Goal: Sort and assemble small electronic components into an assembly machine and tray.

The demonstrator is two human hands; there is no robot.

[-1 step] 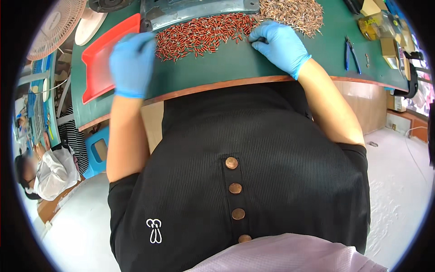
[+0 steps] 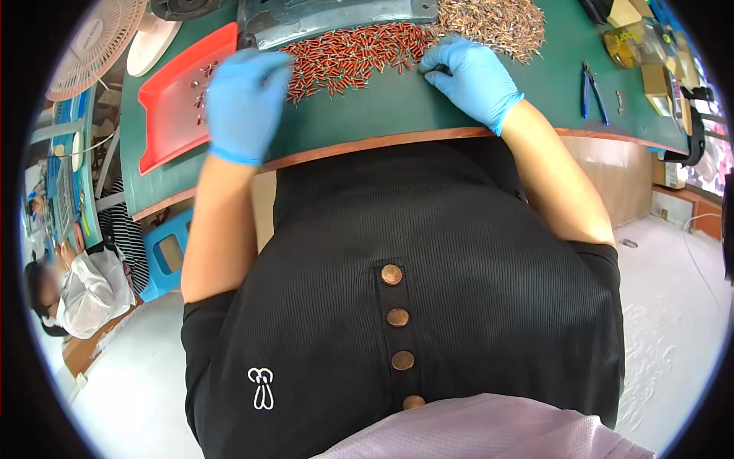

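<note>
Gloves of blue cover both hands at a green worktable, seen from the head camera. Two heaps lie along its far side: one of small red-sleeved pieces, too many to count, and one of bare metal pieces to its right. The left hand hovers, blurred, over the left end of the red heap, fingers bent downward; whether it holds anything cannot be told. The right hand rests at the red heap's right end, fingertips pressed together on the pieces there. One red tray sits just left of the left hand, a few loose pieces scattered in it. One grey metal fixture stands behind the heaps. One pair of blue-handled pliers lies well to the right. One white fan stands at far left. Another person in white sits low at the left edge.
</note>
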